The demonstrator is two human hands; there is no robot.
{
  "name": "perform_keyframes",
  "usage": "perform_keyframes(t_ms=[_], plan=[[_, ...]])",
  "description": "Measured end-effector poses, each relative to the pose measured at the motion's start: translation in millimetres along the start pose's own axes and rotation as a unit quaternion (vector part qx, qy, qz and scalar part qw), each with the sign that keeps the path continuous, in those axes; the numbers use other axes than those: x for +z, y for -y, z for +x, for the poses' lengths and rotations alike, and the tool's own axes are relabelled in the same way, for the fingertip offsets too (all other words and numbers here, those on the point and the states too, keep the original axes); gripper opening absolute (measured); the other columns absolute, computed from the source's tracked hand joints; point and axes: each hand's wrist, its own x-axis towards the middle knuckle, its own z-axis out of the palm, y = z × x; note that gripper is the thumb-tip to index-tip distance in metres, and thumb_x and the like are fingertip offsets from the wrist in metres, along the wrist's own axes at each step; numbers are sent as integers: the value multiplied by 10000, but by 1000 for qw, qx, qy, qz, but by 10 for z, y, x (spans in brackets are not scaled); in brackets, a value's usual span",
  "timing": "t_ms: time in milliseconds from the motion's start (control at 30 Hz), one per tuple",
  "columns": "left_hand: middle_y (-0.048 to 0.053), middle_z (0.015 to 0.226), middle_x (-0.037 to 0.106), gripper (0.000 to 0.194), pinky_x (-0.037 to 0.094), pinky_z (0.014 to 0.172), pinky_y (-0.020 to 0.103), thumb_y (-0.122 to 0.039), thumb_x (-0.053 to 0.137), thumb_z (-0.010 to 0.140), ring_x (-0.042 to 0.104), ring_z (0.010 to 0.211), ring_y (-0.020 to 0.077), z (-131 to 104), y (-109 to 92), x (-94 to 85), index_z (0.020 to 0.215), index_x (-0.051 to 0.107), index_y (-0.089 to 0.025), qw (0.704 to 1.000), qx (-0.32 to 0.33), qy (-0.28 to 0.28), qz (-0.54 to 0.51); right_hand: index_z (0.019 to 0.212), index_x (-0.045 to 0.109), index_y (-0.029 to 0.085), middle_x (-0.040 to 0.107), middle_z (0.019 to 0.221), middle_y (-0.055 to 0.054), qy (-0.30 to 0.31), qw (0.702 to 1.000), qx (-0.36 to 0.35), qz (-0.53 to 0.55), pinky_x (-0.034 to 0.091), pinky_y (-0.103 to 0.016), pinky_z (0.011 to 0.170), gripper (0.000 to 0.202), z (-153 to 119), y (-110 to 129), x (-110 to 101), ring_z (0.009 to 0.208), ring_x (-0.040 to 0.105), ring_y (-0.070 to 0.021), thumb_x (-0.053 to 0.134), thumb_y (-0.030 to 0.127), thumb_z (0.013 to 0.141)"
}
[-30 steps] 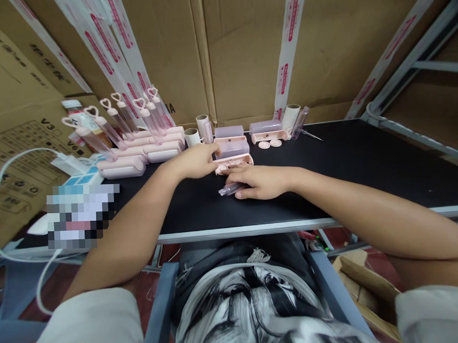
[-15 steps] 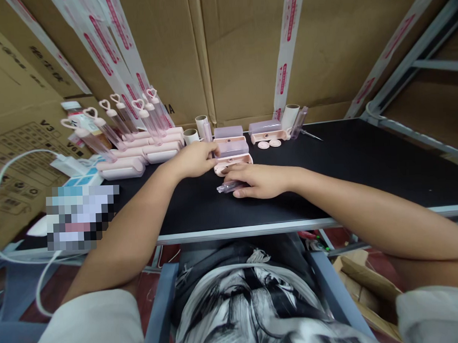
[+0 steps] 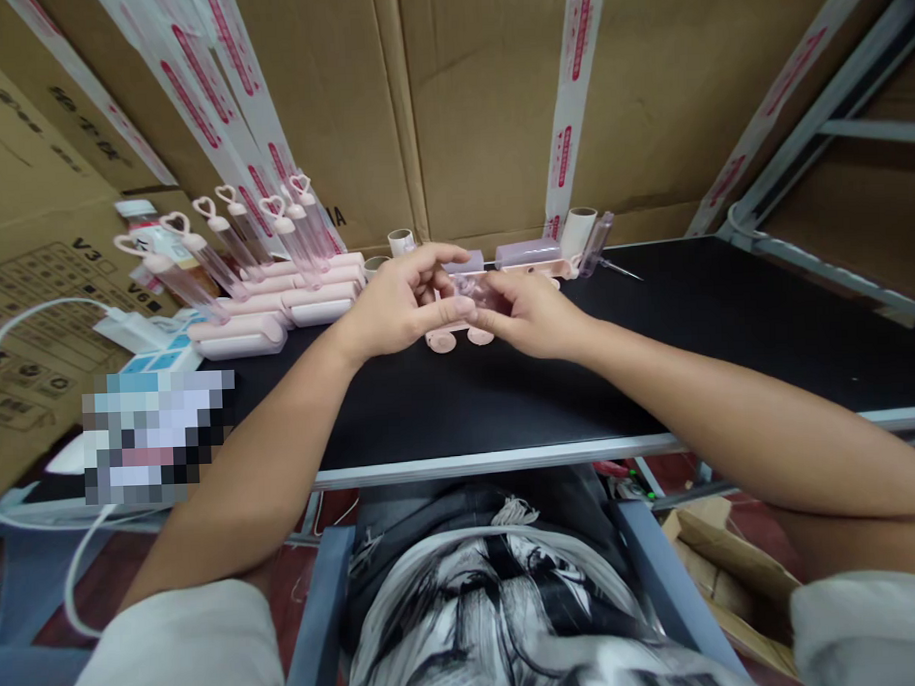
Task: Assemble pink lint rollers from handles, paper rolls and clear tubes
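Cardboard [image 3: 479, 112] walled off the back of the black tabletop [image 3: 445, 413]. Over on the person's left, clear tubes with heart-shaped tops [image 3: 297, 244] stood up among pink-and-white cases [image 3: 323, 306], with a capped bottle [image 3: 152, 234] behind and a power strip [image 3: 165, 355] near the front of them. Toward the right, a lilac cover [image 3: 527, 251] lay near a white roll [image 3: 578, 232], a slanted clear part [image 3: 594, 250] and a thin metal tool [image 3: 624, 270].

The hands themselves blocked much of the middle, partly covering an open pink case [image 3: 457, 330] and two pink discs [image 3: 442, 342] at its near side. A clear lilac piece [image 3: 480, 290] sat between the hands, above the case. The left hand [image 3: 396, 303] had its fingers half curled and thumb closed in on the piece's left side; the right hand [image 3: 537, 312] pinched its right side, fingers bent, thumbs nearly meeting. Its full shape was hidden.
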Motion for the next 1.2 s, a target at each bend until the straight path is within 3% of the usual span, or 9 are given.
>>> perform_keyframes(t_ms=[133, 300, 400, 467, 600, 733, 967, 1200], plan=[[69, 909, 750, 597, 549, 722, 294, -702, 753, 845, 696, 812, 183, 13, -17, -22, 1130, 765, -178, 1000, -22, -15, 8, 953, 601, 189, 617, 802, -1, 23, 999, 2, 31, 384, -292, 684, 384, -11, 55, 139, 695, 500, -141, 634, 570, 990], [32, 736, 697, 461, 488, 608, 268, -613, 754, 866, 651, 698, 166, 47, 101, -303, 982, 758, -168, 987, -53, -141, 51, 1273, 694, 158, 758, 1025, -75, -12, 998, 19, 64, 469, -317, 775, 495, 15, 31, 68, 810, 626, -186, 637, 566, 998], [23, 719, 684, 387, 474, 600, 278, -560, 745, 863, 626, 685, 166, 70, 207, -441, 917, 741, -177, 972, -78, -196, 103, 1142, 754, 136, 761, 931, -79, -29, 997, 65, -11, 449, -321, 753, 365, 45, -21, -47, 780, 626, -192, 633, 445, 990], [21, 732, 687, 350, 469, 618, 285, -535, 751, 844, 603, 700, 165, 87, 275, -471, 892, 735, -188, 964, -93, -208, 138, 1059, 766, 138, 730, 816, -52, -3, 992, 103, -71, 409, -311, 707, 278, 64, -59, -101, 714, 598, -178, 646, 371, 965], [19, 762, 692, 307, 478, 685, 299, -496, 759, 817, 583, 733, 165, 111, 359, -441, 869, 725, -195, 953, -113, -198, 197, 937, 768, 156, 696, 730, -24, 73, 980, 135, -125, 369, -296, 677, 178, 91, -124, -117, 663, 569, -155, 686, 314, 932], [36, 774, 709, 302, 470, 686, 306, -486, 759, 806, 604, 754, 186, 117, 395, -406, 863, 720, -192, 950, -140, -175, 219, 743, 705, 177, 666, 674, -12, 105, 976, 139, -129, 370, -296, 673, 261, 102, -162, -80, 647, 557, -146, 673, 333, 949], [50, 761, 725, 350, 451, 677, 346, -556, 802, 779, 634, 720, 218, 147, 501, -382, 824, 744, -214, 943, -175, -112, 259, 638, 638, 184, 638, 601, -1, 121, 966, 191, -124, 364, -302, 634, 380, 112, -154, -88, 596, 534, -135, 677, 371, 966], [43, 734, 732, 418, 436, 650, 328, -623, 788, 787, 641, 711, 212, 149, 571, -370, 897, 791, -220, 947, -161, -108, 257, 633, 643, 177, 678, 617, -15, 114, 964, 219, -100, 391, -285, 613, 420, 110, -108, -93, 576, 563, -127, 669, 406, 984]])
